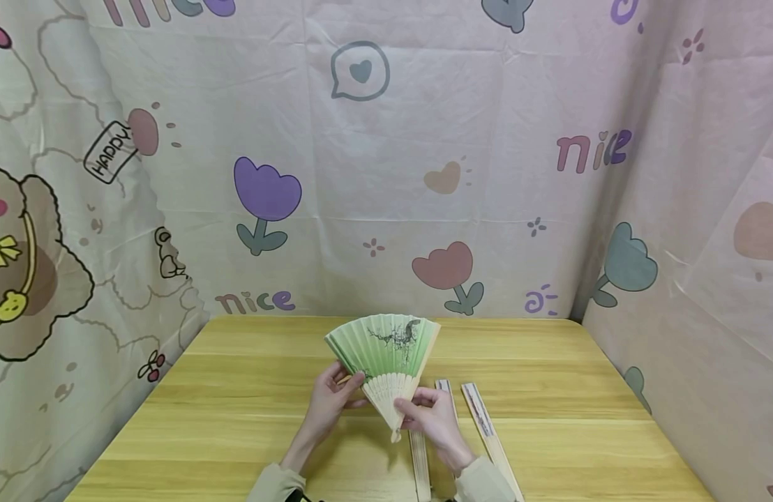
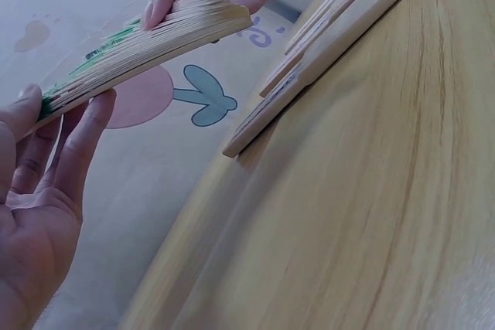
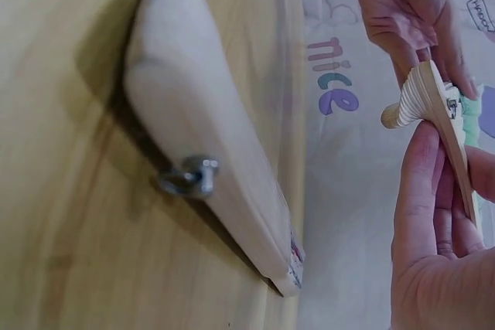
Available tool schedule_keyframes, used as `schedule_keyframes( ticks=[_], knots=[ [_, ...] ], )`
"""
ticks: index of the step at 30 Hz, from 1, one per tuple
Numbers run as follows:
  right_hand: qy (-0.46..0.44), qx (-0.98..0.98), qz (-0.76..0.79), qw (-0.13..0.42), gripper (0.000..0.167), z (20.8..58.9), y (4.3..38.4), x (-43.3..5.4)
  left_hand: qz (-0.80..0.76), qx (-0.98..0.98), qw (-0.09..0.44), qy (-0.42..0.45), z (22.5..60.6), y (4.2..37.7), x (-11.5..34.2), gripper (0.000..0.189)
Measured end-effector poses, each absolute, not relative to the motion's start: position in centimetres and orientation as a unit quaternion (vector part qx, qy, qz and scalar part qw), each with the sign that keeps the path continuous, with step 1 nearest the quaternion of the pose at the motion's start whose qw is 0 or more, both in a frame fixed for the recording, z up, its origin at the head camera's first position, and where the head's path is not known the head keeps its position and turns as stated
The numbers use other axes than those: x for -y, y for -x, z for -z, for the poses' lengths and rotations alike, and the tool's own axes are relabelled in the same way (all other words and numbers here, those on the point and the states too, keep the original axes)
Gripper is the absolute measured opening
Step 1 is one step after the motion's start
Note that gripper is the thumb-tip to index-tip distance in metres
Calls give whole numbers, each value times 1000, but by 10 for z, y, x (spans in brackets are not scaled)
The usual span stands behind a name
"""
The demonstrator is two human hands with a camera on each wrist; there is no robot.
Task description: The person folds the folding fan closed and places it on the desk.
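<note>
A green folding fan (image 1: 393,348) with a dark branch print is spread part way, held up over the table with its ribs pointing down. My left hand (image 1: 328,403) pinches its left edge, thumb in front and fingers behind. With thumb and fingers, my right hand (image 1: 432,418) grips the right outer rib low down, just above the pivot end. In the left wrist view the stacked pale ribs (image 2: 170,44) run between both hands. The right wrist view shows the fan's rivet end (image 3: 425,98) close to the right fingers.
Three folded fans lie on the wooden table (image 1: 204,418): one (image 1: 419,467) below the held fan, one (image 1: 444,385) partly hidden by the right hand, and another (image 1: 490,432) farther right. A printed cloth (image 1: 374,174) hangs behind the table and along its sides.
</note>
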State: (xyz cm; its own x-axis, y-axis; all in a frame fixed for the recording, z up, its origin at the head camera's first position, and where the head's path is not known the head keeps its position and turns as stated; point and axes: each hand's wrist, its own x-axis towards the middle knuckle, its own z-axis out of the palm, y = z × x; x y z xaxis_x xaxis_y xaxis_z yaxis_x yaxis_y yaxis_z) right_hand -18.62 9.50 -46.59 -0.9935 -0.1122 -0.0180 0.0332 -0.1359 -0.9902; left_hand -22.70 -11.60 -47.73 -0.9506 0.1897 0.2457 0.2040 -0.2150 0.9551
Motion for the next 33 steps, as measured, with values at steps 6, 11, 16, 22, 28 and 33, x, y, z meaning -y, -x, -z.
schedule_keyframes(
  ticks=[6,11,16,22,28,33],
  knots=[
    [32,-661,748,51,35,467,186,-96,761,628,-13,163,477,228,116,46],
    [34,-667,742,48,36,467,186,-97,757,627,-15,184,478,229,116,48],
    [30,-680,731,39,34,467,186,-96,762,613,-3,208,480,228,117,47],
    [39,-692,721,28,32,468,185,-95,773,589,10,236,482,227,117,45],
    [58,-695,716,31,30,470,184,-96,778,582,12,234,482,227,117,33],
    [72,-702,708,35,29,468,183,-96,780,583,14,229,483,227,117,29]
  ],
)
